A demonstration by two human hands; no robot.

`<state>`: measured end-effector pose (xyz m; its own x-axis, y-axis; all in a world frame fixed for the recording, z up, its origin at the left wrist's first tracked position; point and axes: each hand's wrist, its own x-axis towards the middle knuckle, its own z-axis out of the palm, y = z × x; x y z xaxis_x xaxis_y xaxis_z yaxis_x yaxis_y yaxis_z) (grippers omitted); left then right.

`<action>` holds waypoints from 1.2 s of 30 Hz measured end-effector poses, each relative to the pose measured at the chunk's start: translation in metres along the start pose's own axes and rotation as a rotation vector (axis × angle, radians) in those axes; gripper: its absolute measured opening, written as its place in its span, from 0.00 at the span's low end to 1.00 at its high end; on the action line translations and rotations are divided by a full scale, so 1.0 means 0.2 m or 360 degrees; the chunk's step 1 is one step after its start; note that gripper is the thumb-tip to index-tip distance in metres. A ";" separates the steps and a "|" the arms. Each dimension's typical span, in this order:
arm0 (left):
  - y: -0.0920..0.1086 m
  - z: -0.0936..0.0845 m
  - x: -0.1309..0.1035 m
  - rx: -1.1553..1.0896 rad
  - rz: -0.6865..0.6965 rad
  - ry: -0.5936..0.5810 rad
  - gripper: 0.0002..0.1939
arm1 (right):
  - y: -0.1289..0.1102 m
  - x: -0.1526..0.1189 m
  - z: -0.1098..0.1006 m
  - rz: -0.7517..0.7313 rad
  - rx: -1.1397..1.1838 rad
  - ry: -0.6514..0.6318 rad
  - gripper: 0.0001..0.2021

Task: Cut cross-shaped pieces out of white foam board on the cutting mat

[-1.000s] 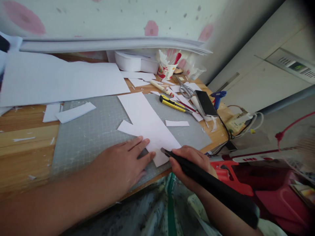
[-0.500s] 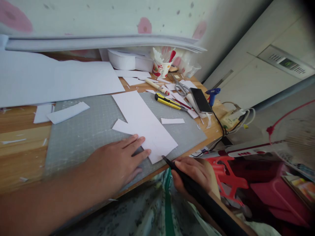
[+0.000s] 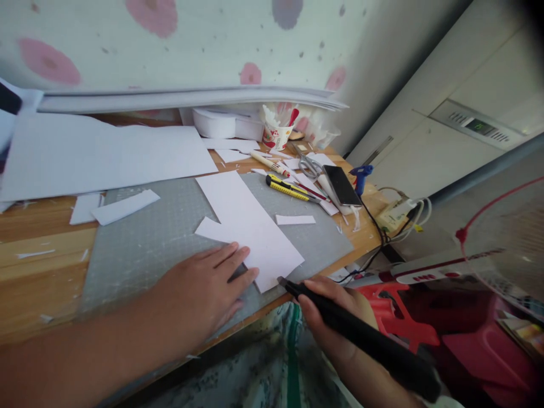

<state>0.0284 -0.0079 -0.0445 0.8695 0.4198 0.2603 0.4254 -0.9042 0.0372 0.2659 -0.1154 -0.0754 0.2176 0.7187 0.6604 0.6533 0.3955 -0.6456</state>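
Observation:
My left hand (image 3: 204, 289) lies flat, fingers apart, pressing the near end of a long white paper strip (image 3: 246, 224) onto the grey cutting mat (image 3: 144, 238). My right hand (image 3: 334, 309) grips a long black cutter (image 3: 361, 337), whose tip sits just off the strip's near right corner at the mat's front edge. The cutter's handle runs back toward me over my wrist.
A yellow utility knife (image 3: 287, 188), scissors (image 3: 308, 164), a phone (image 3: 342, 185) and a blue glue gun (image 3: 361, 173) lie at the right of the wooden table (image 3: 38, 260). Large white sheets (image 3: 102, 153) cover the back left. A paper cup (image 3: 274, 135) stands behind. A red stool (image 3: 399, 323) is lower right.
My right hand and the black cutter slid off the strip's near end toward me, then edged back toward its corner. My left hand has stayed pressed on the paper.

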 end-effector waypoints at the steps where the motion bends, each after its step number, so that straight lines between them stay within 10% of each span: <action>1: 0.00 0.00 0.00 -0.0012 -0.0011 0.0015 0.17 | 0.01 0.02 -0.01 0.0037 -0.0015 0.0075 0.11; 5: 0.01 0.00 0.00 0.0021 0.0004 -0.0001 0.18 | 0.07 0.19 -0.01 0.0044 0.0140 0.0244 0.08; 12: 0.00 0.01 0.01 0.0023 0.0113 0.0155 0.16 | 0.12 0.50 0.12 0.0984 0.1013 -0.0653 0.17; 19: 0.00 0.00 0.01 -0.0011 0.0117 0.0077 0.19 | 0.10 0.56 0.25 0.1377 0.1054 -0.0351 0.15; 36: 0.01 0.01 0.00 0.0038 0.0172 0.0109 0.18 | 0.11 0.50 0.33 0.1086 0.0757 -0.0424 0.13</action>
<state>0.0297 -0.0094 -0.0471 0.8917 0.3130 0.3270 0.3369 -0.9414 -0.0176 0.2546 0.0024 -0.0478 0.2354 0.9719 -0.0022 0.0569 -0.0160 -0.9982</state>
